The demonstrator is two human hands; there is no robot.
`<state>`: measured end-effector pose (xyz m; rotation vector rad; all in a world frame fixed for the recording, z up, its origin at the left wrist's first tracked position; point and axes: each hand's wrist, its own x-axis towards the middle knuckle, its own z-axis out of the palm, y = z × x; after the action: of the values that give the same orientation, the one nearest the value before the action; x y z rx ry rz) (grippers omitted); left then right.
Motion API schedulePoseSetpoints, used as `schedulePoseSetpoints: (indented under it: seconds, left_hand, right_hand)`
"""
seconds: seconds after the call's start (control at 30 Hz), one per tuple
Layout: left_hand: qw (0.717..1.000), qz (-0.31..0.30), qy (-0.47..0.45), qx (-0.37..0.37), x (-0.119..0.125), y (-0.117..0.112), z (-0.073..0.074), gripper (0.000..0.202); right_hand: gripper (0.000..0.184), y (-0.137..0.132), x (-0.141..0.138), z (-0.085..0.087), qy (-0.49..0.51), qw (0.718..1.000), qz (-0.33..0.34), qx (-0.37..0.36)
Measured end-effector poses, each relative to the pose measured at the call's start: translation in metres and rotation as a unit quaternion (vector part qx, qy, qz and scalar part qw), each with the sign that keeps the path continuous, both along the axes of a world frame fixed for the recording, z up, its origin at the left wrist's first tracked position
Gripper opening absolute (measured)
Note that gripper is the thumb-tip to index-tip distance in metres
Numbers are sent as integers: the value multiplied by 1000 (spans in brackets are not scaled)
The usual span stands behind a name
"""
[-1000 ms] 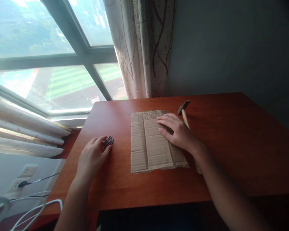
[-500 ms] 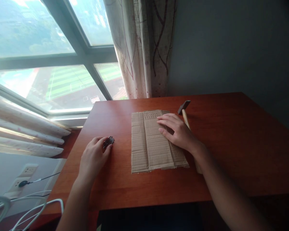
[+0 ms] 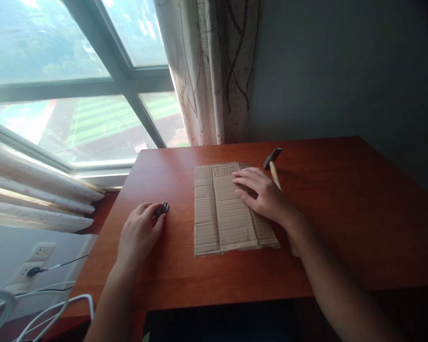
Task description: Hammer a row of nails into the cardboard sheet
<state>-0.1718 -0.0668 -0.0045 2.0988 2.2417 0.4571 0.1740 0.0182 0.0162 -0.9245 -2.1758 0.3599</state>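
A flat piece of corrugated cardboard (image 3: 221, 218) lies in the middle of the reddish wooden table (image 3: 342, 213); small holes dot its far end. My right hand (image 3: 262, 194) rests flat on the cardboard's right side, fingers stretched out. Beside that hand lies a hammer (image 3: 273, 164) with a dark head and a pale wooden handle; my wrist hides most of the handle. My left hand (image 3: 140, 233) rests on the table to the left, its curled fingertips touching a small bundle of dark nails (image 3: 160, 209).
A large window (image 3: 74, 85) and patterned curtain (image 3: 214, 71) stand behind the table. Rolled curtain fabric (image 3: 39, 190) lies on the sill at left. Wall sockets (image 3: 35, 261) and white cables (image 3: 39, 313) are at the lower left. A grey wall (image 3: 342, 66) is on the right.
My left hand has crept slightly to the right beside the nails. My right hand and the cardboard have stayed in place.
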Motion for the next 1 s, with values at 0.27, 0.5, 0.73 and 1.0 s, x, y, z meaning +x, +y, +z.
schedulePoseSetpoints:
  seconds: [0.27,0.5,0.73,1.0]
  left_hand:
    - [1000,13,2,-8,0,6,3,30]
    - [1000,13,-2,-4,-3,10,4,26]
    - [1000,12,2,4,-6,12,-1,25]
    - [1000,8,3,9,-12,13,-6,23]
  right_hand:
    - [24,-1,0,1,0,1000,0,-2]
    - [22,0,0,1,-5,1000,0,9]
    - [22,-1,0,1,-6,1000,1,14]
    - [22,-1,0,2,-8,1000,-1,15]
